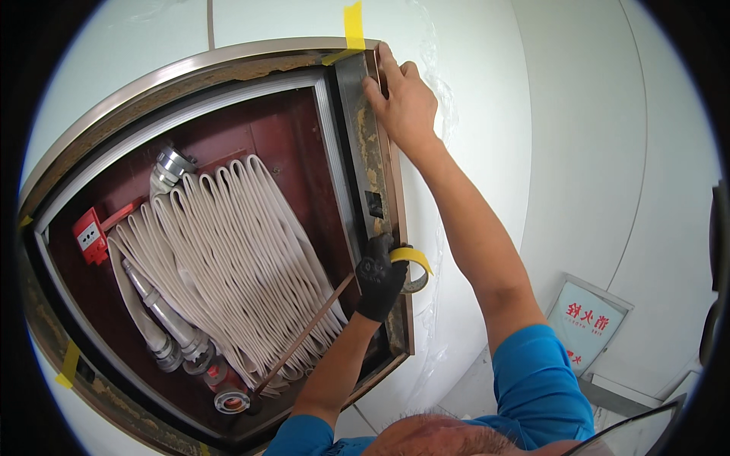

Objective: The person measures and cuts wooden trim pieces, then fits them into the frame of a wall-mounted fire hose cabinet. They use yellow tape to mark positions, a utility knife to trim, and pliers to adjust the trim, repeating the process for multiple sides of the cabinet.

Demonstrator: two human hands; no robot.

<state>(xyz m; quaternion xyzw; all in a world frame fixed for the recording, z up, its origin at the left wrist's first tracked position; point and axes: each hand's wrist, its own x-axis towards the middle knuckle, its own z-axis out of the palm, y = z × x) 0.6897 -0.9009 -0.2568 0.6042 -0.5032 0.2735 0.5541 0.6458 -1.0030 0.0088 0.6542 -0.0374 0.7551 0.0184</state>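
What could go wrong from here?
The ungloved right hand is at the metal trim near its upper corner; a sharp edge could nick a finger. The tape roll in the gloved left hand might slip and drop. The yellow strip at that corner may peel if the trim shifts.

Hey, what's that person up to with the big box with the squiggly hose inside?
The person's left hand, in a black glove, holds a roll of yellow tape beside the frame of an open cabinet. The bare right hand touches the frame's upper right corner, near a yellow tape strip stuck there. A folded pale hose sits inside, and another tape strip is at the lower left.
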